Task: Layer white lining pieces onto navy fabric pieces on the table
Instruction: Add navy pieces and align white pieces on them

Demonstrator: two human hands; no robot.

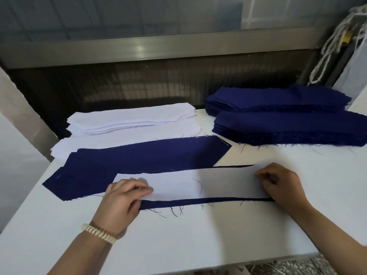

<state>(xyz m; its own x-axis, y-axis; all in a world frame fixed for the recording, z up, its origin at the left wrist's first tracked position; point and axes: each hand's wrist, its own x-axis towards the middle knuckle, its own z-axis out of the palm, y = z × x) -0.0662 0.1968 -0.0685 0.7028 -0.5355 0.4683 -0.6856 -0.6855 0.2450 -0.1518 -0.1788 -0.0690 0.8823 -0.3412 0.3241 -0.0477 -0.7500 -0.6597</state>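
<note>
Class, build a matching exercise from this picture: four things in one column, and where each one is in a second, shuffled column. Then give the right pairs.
Things
1 white stack
2 navy stacks
3 bracelet
4 white strip

Places
a on the left wrist
b back right of the table
c held by the left hand and the right hand
d back left of the table

Pairs: 1-d, 2-b, 3-a, 4-c

Head-worn, close, downward over table [178, 245]
</note>
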